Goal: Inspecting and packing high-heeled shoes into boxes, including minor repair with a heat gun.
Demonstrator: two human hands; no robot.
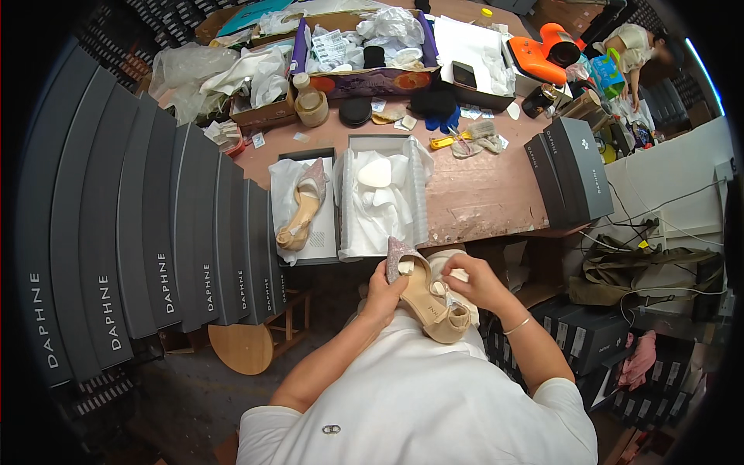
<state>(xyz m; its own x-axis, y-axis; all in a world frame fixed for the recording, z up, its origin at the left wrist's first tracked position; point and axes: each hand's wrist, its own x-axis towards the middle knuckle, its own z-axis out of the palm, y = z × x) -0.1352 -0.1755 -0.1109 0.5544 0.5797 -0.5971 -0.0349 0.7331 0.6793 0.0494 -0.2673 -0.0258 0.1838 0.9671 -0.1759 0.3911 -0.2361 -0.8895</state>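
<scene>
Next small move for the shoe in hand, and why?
Probably steady the shoe with the left hand while the right hand settles the white wrapping at its side: the left grips the shoe near the toe, and the right is right beside that wrapping, which looks lumpy.

Row of dark grey boxes (139,232) at tabletop's (484,198) left edge: one word in white capitals, same on each, running up the side; clearest on the nearer ones. Dark box pair (577,174) at front right corner: same capitals, plus small white emblem on the right-hand one. Beige shoe (425,298), just off front edge: short dark lettering on insole, partly covered. Sheet of stickers (329,49) in purple box (364,80), far edge: print too small to read. Stacked boxes (593,341) below right edge: white labels (579,342), same problem.
</scene>
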